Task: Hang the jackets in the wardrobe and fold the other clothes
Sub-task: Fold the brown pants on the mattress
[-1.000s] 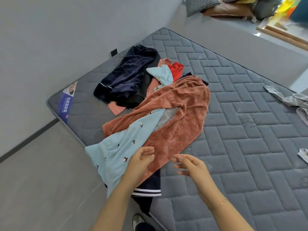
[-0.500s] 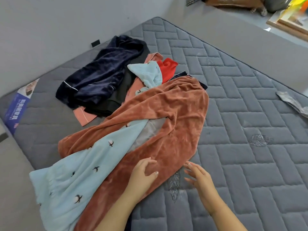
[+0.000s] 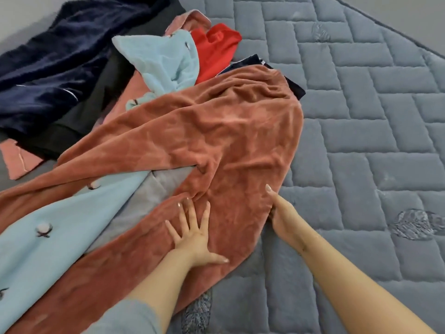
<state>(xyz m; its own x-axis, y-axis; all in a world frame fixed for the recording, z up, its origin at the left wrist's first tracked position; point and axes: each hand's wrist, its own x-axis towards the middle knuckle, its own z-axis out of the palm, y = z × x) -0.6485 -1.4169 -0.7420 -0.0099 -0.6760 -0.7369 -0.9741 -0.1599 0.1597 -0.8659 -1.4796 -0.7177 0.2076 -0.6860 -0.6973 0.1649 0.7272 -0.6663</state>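
A rust-brown velvety garment lies spread across a pile of clothes on the grey quilted mattress. My left hand presses flat on its near part, fingers spread. At the garment's right edge my right hand touches the fabric; its fingers are partly hidden at the edge. A light blue garment with small bird prints lies under the brown one at the left, and another fold of it shows further back. A grey piece peeks out between them.
Behind the pile lie a navy velvet garment, a black one, a pink one and a red one. A dark navy corner sticks out at the right. Bare mattress extends to the right.
The view has come closer to the pile. My left hand has flattened onto the brown garment, and my right hand has moved to its right edge.
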